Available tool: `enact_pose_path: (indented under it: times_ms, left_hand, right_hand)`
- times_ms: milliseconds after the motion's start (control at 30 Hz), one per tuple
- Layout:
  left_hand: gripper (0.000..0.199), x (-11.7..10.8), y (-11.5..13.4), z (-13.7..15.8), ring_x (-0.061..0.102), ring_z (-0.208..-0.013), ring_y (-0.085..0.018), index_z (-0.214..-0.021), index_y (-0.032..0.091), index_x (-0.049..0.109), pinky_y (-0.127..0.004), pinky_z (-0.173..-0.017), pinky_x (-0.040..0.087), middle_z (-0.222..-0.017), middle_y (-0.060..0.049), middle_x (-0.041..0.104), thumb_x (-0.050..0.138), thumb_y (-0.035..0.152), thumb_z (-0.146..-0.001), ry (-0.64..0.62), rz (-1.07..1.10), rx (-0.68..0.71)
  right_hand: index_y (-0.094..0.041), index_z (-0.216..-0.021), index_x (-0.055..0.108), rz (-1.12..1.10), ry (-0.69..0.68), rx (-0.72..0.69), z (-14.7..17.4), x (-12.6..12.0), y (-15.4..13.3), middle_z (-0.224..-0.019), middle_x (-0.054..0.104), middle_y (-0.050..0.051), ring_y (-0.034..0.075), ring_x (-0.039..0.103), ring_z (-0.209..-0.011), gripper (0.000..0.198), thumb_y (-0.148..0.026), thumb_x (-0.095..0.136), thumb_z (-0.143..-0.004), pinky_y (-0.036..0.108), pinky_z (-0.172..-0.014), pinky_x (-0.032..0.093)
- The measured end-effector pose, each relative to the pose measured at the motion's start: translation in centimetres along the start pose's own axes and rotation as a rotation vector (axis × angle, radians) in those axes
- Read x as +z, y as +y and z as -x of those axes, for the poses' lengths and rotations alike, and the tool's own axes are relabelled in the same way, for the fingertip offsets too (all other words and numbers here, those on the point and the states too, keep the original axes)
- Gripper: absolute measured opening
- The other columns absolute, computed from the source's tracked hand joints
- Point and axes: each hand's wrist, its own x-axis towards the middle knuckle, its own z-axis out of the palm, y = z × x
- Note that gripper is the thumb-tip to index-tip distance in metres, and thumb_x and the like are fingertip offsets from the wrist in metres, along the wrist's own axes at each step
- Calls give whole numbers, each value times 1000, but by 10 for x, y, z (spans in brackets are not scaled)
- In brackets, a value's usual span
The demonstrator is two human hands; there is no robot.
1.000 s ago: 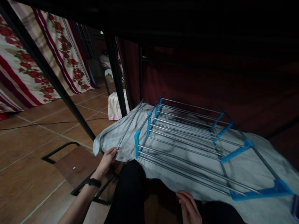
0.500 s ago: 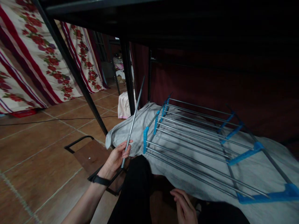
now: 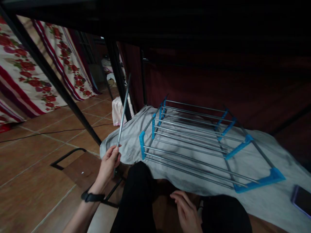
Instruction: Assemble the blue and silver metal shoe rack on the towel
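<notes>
My left hand (image 3: 109, 160) is closed around the lower part of a thin metal rod (image 3: 124, 110), which points up and slightly away to the right. Beside it, on the grey sheet (image 3: 132, 136), lies a folding drying rack of metal bars with blue plastic joints (image 3: 238, 148). A gap separates the held rod's hand from the rack. My right hand (image 3: 187, 212) hovers low between my knees, its fingers together and loosely curled. Nothing shows in it, and it does not touch the rack.
A dark metal bed frame (image 3: 60, 87) crosses overhead and at the left. On the tiled floor stands a low brown seat with black tubing (image 3: 80, 171). A phone (image 3: 302, 199) lies on the sheet at the right. Floral curtains (image 3: 65, 61) hang behind.
My view has shifted right, bringing the phone into sight. My left hand still grips the rod, which now stands slightly more upright. The right hand and the rack stay about as before.
</notes>
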Motion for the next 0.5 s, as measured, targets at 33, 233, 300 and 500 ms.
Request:
enact_pose_path:
  times_ms: [33, 233, 300, 500]
  left_hand:
    - [47, -4, -1, 3, 37, -42, -7, -113, 19, 60, -19, -37, 27, -56, 7, 42, 62, 54, -81, 16, -41, 40]
    - [39, -31, 3, 14, 66, -70, -21, -93, 28, 73, -26, -59, 52, -82, -2, 72, 68, 60, -70, -76, -555, 470]
    - [34, -30, 11, 15, 69, -74, -24, -92, 32, 75, -29, -64, 55, -85, -2, 74, 65, 59, -73, -237, -675, 598]
    - [28, -5, 15, 6, 72, -76, -30, -92, 45, 76, -38, -62, 59, -86, 3, 76, 59, 59, -75, -478, -828, 855]
  right_hand:
    - [-28, -108, 67, -8, 9, 13, 0, -1, -1, -101, 70, 4, 14, 69, -81, 34, -15, 40, -92, 21, -73, 57]
    - [-30, -114, 68, -193, 197, 222, -18, -17, -12, -98, 70, 3, 15, 67, -82, 29, -26, 46, -95, 25, -76, 56]
    - [-30, -123, 63, -315, 308, 325, -28, -26, -17, -104, 70, 5, 16, 67, -86, 32, -32, 50, -94, 27, -76, 56]
    - [-27, -135, 49, -738, 596, 433, -60, -62, -24, -117, 66, 8, 20, 64, -99, 49, -39, 58, -89, 36, -82, 54]
